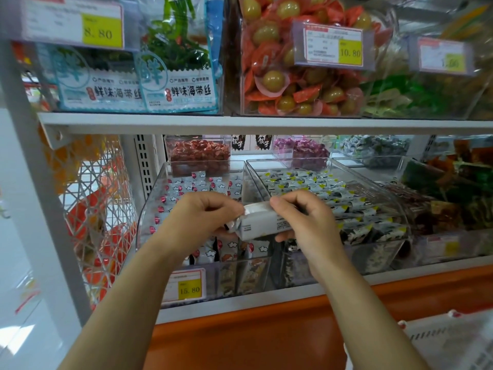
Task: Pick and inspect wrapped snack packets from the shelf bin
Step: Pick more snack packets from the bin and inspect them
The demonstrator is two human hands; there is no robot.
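Observation:
A silver-white wrapped snack packet [262, 222] is held level in front of the lower shelf, its printed back side up. My left hand [202, 214] pinches its crimped left end. My right hand [301, 214] grips its right end, fingers curled over the top and under it. Behind my hands stand two clear bins: the left bin [152, 198] holds white packets with red and cloud prints, the middle bin [386, 206] holds white, black and yellow packets.
The upper shelf board [240, 121] carries seaweed bags [176, 84] and a bin of red-wrapped olives [301, 84]. A yellow price tag [186, 285] reading 15.80 sits below the left bin. A white wire rack [101, 209] stands at the left, an orange ledge [266, 329] below.

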